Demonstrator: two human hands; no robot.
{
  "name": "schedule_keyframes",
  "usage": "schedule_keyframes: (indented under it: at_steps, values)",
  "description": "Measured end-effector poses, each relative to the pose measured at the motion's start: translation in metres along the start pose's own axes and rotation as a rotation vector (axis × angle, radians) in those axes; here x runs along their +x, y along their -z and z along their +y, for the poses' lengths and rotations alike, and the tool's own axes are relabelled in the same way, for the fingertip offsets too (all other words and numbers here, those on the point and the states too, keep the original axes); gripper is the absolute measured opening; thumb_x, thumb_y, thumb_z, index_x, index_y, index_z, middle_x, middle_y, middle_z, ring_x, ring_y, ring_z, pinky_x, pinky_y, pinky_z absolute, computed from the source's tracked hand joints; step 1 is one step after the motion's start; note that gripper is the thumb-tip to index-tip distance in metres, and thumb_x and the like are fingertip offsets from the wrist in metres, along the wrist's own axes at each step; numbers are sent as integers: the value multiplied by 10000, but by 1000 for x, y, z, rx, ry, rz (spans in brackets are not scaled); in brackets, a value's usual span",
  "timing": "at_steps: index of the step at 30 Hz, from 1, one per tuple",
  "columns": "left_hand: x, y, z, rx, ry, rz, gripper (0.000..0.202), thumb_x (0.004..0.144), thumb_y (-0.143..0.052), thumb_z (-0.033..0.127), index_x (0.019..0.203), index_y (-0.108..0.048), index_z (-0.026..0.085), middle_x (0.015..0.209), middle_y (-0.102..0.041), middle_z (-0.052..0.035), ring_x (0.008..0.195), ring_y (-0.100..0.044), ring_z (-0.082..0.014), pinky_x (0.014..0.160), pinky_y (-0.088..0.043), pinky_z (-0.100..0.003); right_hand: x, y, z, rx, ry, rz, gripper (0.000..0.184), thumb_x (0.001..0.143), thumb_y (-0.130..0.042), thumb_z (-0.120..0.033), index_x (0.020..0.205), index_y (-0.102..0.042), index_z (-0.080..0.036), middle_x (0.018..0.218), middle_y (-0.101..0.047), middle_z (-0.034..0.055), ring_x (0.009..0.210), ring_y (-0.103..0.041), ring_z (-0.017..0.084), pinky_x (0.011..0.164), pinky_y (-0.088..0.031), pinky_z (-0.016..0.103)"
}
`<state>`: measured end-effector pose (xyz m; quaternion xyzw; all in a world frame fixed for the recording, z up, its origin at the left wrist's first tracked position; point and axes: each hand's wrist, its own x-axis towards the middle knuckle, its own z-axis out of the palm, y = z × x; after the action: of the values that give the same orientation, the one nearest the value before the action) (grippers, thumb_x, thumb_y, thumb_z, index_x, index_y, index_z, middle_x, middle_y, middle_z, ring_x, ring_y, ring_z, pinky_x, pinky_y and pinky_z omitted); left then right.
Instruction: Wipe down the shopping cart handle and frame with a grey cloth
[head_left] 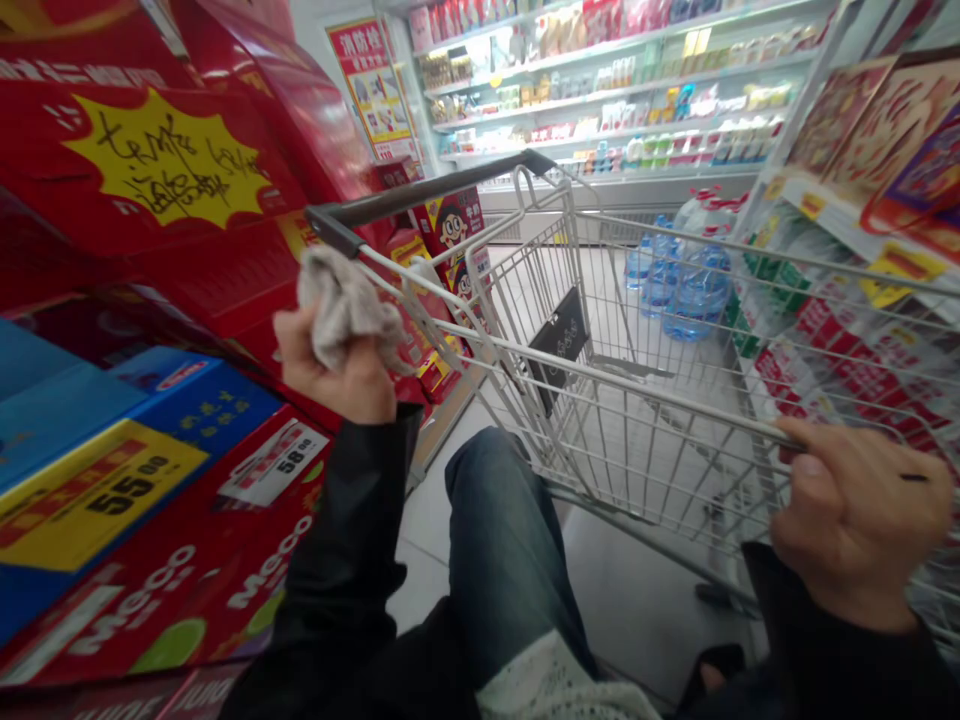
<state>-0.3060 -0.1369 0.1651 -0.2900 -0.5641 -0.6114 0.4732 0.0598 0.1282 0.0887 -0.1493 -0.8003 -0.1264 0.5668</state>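
Observation:
My left hand [341,375] is closed around a crumpled grey-beige cloth [349,305]. It is held up just below the near end of the dark handle bar [435,190] of a metal shopping cart [637,380]. Whether the cloth touches the cart frame I cannot tell. On the right, my right hand [862,510] is wrapped around the cart's top side rail, its fingertips partly hidden. The wire basket shows only floor and shelves through its bars. A dark panel [559,345] hangs inside, near the handle end.
Stacked red and blue drink boxes [172,500] with price tags crowd the left. A lit refrigerated shelf [615,100] spans the back. Large water bottles [694,285] stand on the floor beyond the cart. Wrapped bottle packs [847,340] line the right. My knee [502,520] is close to the cart.

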Motion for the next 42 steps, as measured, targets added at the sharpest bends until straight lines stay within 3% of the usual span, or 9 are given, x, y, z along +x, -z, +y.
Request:
schedule_keyframes:
  at_steps: [3,5,13,17,21,26,28,37,42]
  values:
    - [57,-16,-8,31,-135,-16,366,856,-793,383,1018,-654,86,870,-563,49,826,-543,-91,852,-485,-316,0,0,1,2,23,20,274,885,-441,-290,929,-697,-202,664,-695,31,564,-600,218,655,-355,389]
    - [51,-22,-5,52,-183,-52,394,822,-820,406,971,-685,68,818,-546,53,782,-529,-87,820,-482,-317,2,-1,-1,8,24,26,266,875,-447,-284,915,-697,-201,647,-686,25,546,-595,208,645,-361,378]
    - [-151,9,10,13,-48,-438,182,825,-686,163,966,-789,213,754,-487,9,665,-526,-121,587,-446,-266,6,-6,-3,-38,35,31,277,857,-448,-274,906,-707,-190,651,-699,33,565,-611,209,635,-360,367]
    - [-210,26,12,-14,-54,-689,242,746,-656,111,874,-810,246,672,-477,24,574,-503,-99,519,-400,-230,6,-9,-2,-36,5,14,260,845,-468,-286,928,-701,-204,677,-709,30,592,-619,213,654,-357,374]
    - [-187,33,13,-24,-30,-644,248,778,-689,123,943,-813,260,710,-457,33,613,-492,-92,565,-403,-224,3,-8,-5,-61,-54,-37,263,830,-471,-265,948,-701,-215,705,-714,30,624,-624,213,693,-358,379]
    - [-103,17,7,45,-17,-158,300,800,-778,244,1099,-761,267,863,-419,25,785,-474,-119,738,-434,-275,-3,-6,-3,-41,-90,-36,292,833,-446,-291,935,-709,-217,708,-707,35,642,-618,218,743,-387,389]
    - [-93,5,3,47,-25,-140,276,794,-790,289,1066,-759,255,885,-436,16,827,-499,-139,791,-455,-310,-5,-5,-2,-32,-100,-8,306,851,-422,-306,930,-704,-217,715,-712,42,637,-610,223,755,-384,403]
    - [-268,24,21,-102,5,-744,166,749,-628,136,832,-748,216,742,-491,12,630,-516,-111,582,-435,-243,-1,-3,-3,42,-85,13,305,860,-442,-267,935,-726,-188,699,-686,49,657,-569,198,731,-344,381]
    - [-248,29,29,-88,-55,-703,203,783,-621,127,889,-761,230,739,-466,21,628,-496,-102,573,-417,-244,0,0,-3,18,-64,-24,314,861,-443,-280,949,-728,-182,705,-688,51,665,-566,199,728,-343,381]
